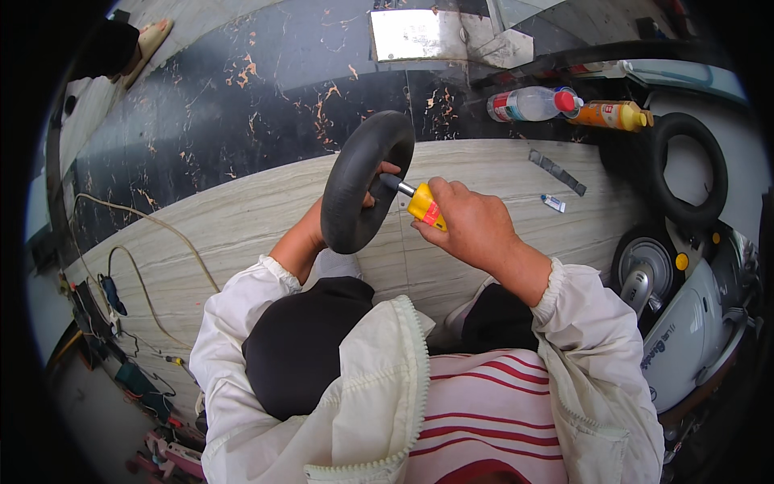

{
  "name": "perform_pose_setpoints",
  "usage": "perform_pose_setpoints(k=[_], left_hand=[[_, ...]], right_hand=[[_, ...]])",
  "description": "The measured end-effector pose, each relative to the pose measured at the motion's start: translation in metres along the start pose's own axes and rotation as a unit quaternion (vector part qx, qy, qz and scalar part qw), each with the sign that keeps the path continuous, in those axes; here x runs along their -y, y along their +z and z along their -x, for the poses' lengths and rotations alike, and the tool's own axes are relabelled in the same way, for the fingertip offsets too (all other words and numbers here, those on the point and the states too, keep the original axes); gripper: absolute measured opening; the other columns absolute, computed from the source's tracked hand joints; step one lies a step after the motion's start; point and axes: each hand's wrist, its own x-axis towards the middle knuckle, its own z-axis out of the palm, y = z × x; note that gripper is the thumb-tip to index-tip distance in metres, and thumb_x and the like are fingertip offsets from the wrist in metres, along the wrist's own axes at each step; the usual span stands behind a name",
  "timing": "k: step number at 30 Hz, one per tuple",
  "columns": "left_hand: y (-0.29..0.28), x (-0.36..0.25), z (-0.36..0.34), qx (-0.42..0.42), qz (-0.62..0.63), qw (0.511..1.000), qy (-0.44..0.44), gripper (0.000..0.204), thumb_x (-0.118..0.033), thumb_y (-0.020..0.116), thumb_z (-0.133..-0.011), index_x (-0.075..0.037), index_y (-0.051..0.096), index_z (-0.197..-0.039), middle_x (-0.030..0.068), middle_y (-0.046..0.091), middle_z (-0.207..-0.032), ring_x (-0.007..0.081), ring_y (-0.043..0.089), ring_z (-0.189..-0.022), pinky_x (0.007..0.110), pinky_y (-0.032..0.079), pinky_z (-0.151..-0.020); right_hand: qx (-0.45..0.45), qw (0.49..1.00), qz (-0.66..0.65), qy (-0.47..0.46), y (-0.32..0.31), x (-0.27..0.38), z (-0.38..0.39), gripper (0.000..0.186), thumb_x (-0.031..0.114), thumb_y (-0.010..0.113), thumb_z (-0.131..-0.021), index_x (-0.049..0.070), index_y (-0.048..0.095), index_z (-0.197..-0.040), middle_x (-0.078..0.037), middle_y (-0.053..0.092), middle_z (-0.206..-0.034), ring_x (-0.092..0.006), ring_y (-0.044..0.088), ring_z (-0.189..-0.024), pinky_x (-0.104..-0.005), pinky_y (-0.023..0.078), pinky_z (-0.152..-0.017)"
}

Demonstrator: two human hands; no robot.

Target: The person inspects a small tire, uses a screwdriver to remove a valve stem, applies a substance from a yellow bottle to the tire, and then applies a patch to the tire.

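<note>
A black rubber inner tube (348, 189) stands on edge in front of me, puffed into a ring. My left hand (313, 229) grips it from behind, its fingertips showing through the ring's opening. In my right hand (477, 224) is a yellow-handled tool (426, 207) with a shiny metal shaft and a dark tapered tip, which looks like a small hand grinder. That tip points left, at the inner side of the tube; whether it touches the rubber I cannot tell. Right of this hand, a dark flat strip (557, 172) and a small squeeze tube (553, 203) lie on the pale floor.
A clear bottle with a red cap (528, 104) and an orange bottle (606, 114) lie by the dark step. Another black ring (700, 216) and a white scooter (685, 339) stand at right. Cords (173, 224) trail across the left. A person's shoe (151, 44) shows far left.
</note>
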Motion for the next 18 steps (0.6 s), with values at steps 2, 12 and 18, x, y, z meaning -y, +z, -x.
perform_pose_setpoints(k=[2,12,18], left_hand=[[-0.0008,0.0023,0.0007,-0.004,-0.005,1.000,0.007,0.063,-0.005,0.045,-0.079,-0.004,0.050,-0.142,0.0091,0.054,-0.130,0.0151,0.053,-0.120,0.029,0.043,-0.103],[0.0040,0.0005,0.0016,-0.020,-0.013,1.000,0.004,0.064,-0.005,0.049,-0.077,-0.004,0.053,-0.140,0.0077,0.056,-0.127,0.0165,0.054,-0.119,0.029,0.043,-0.104],[0.0080,-0.0035,0.0036,-0.028,-0.023,0.999,-0.022,0.065,-0.007,0.052,-0.075,-0.004,0.054,-0.140,0.0069,0.057,-0.124,0.0160,0.054,-0.115,0.029,0.043,-0.102]], right_hand=[[0.008,1.000,0.007,-0.006,0.0000,0.0007,-0.0005,0.050,0.043,0.077,-0.086,0.006,0.056,-0.112,-0.014,0.067,-0.089,-0.0347,0.070,-0.072,-0.0440,0.056,-0.060],[0.015,1.000,0.003,-0.020,0.0000,0.0004,-0.0001,0.050,0.043,0.078,-0.086,0.006,0.056,-0.112,-0.014,0.068,-0.089,-0.0350,0.070,-0.072,-0.0445,0.055,-0.057],[0.023,1.000,0.003,-0.009,-0.0006,0.0004,-0.0010,0.051,0.043,0.077,-0.086,0.006,0.056,-0.112,-0.014,0.068,-0.088,-0.0348,0.070,-0.071,-0.0447,0.055,-0.058]])
